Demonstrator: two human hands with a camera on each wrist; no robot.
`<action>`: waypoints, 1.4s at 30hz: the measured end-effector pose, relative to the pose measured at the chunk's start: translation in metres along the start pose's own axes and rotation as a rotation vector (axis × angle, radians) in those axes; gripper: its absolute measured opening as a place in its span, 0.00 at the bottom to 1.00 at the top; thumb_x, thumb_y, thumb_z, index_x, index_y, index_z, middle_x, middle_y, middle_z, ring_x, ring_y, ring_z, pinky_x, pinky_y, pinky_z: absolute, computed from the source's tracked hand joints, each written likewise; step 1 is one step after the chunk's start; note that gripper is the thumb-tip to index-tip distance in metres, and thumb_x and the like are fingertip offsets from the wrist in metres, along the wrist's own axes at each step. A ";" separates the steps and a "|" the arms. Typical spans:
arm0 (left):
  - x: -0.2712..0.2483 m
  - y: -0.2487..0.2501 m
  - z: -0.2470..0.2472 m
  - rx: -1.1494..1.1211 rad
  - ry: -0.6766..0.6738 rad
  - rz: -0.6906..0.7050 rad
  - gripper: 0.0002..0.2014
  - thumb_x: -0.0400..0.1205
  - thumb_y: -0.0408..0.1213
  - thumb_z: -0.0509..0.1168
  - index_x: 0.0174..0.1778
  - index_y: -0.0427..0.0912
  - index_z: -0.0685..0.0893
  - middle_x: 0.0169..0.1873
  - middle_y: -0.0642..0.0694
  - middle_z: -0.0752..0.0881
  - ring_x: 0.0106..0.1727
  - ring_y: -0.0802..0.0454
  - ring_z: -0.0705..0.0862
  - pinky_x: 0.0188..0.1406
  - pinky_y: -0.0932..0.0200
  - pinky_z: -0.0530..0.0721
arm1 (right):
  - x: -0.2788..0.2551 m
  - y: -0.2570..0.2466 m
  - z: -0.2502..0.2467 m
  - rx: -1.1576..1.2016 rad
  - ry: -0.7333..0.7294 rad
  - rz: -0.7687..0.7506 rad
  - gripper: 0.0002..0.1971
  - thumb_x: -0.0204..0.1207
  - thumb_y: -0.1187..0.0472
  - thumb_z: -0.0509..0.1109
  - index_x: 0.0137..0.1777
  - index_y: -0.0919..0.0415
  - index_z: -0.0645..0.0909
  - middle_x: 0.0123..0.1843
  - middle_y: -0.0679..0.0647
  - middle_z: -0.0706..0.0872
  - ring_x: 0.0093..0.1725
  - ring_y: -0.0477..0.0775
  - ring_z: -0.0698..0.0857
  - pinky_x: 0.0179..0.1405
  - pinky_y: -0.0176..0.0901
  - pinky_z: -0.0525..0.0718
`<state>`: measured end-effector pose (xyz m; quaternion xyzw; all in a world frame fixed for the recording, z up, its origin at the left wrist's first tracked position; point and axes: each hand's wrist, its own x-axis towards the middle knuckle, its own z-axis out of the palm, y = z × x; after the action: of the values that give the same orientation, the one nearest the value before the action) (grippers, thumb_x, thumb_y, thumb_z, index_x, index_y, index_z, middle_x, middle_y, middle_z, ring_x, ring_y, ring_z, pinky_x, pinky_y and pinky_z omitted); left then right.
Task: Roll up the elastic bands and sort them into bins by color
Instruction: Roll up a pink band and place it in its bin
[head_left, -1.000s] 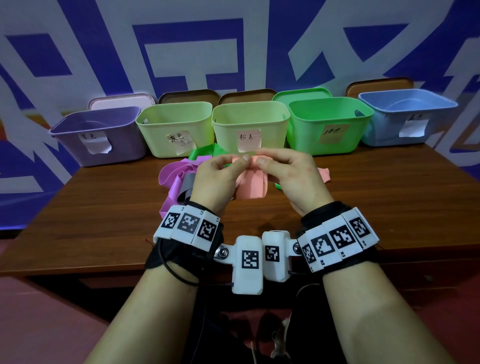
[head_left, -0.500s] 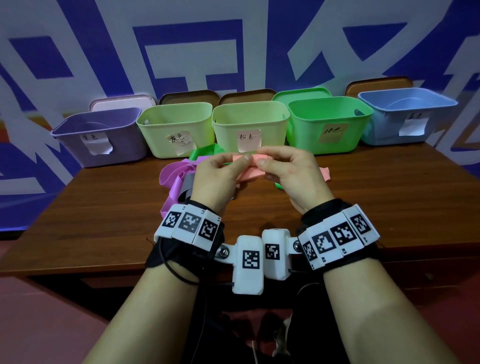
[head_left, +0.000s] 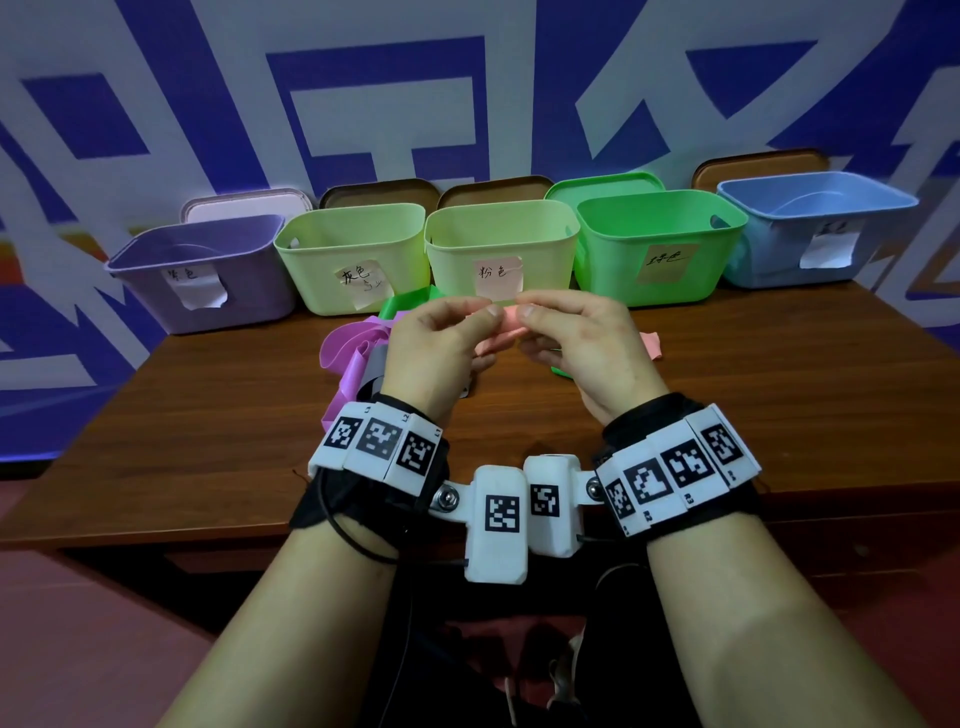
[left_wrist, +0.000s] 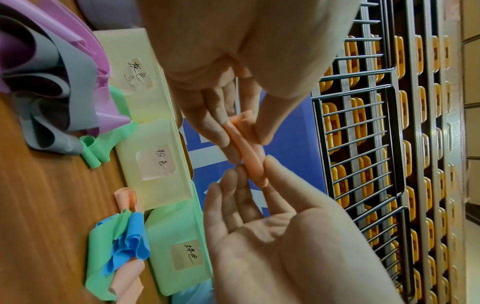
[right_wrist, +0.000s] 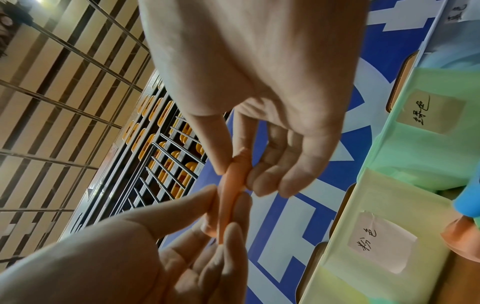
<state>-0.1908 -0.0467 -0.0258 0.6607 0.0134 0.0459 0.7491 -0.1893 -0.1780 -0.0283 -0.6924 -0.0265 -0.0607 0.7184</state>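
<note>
Now both hands pinch the pink band between fingertips.

A dark wooden table carries five bins along its 12 o'clock edge: purple bin at 10, two pale yellow-green bins, green bin, blue bin at 2. Loose purple bands, grey band and others lie centrally.

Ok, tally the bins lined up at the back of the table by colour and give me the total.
Purple bin: 1
Pale yellow-green bins: 2
Green bin: 1
Blue bin: 1
Total: 5
</note>
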 end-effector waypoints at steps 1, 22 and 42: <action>0.000 0.001 0.000 0.003 0.005 0.004 0.03 0.78 0.27 0.69 0.42 0.38 0.84 0.40 0.37 0.85 0.28 0.56 0.84 0.26 0.66 0.79 | 0.000 0.000 0.001 0.008 0.000 0.007 0.09 0.78 0.66 0.69 0.56 0.61 0.86 0.43 0.58 0.87 0.38 0.51 0.85 0.47 0.45 0.85; -0.004 0.028 0.000 -0.076 -0.081 -0.076 0.06 0.78 0.23 0.68 0.44 0.38 0.82 0.40 0.40 0.88 0.39 0.51 0.89 0.33 0.66 0.84 | -0.002 -0.015 0.002 0.102 0.004 -0.067 0.10 0.76 0.73 0.70 0.42 0.55 0.83 0.42 0.55 0.87 0.43 0.51 0.87 0.47 0.38 0.86; -0.053 0.071 0.016 -0.085 -0.087 0.079 0.08 0.78 0.21 0.67 0.49 0.36 0.81 0.55 0.31 0.85 0.46 0.46 0.87 0.45 0.64 0.87 | -0.036 -0.065 -0.009 0.103 -0.003 -0.170 0.10 0.77 0.72 0.69 0.57 0.64 0.82 0.45 0.55 0.86 0.44 0.52 0.87 0.51 0.42 0.87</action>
<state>-0.2456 -0.0582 0.0447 0.6297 -0.0473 0.0470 0.7740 -0.2338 -0.1869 0.0313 -0.6498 -0.0890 -0.1190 0.7454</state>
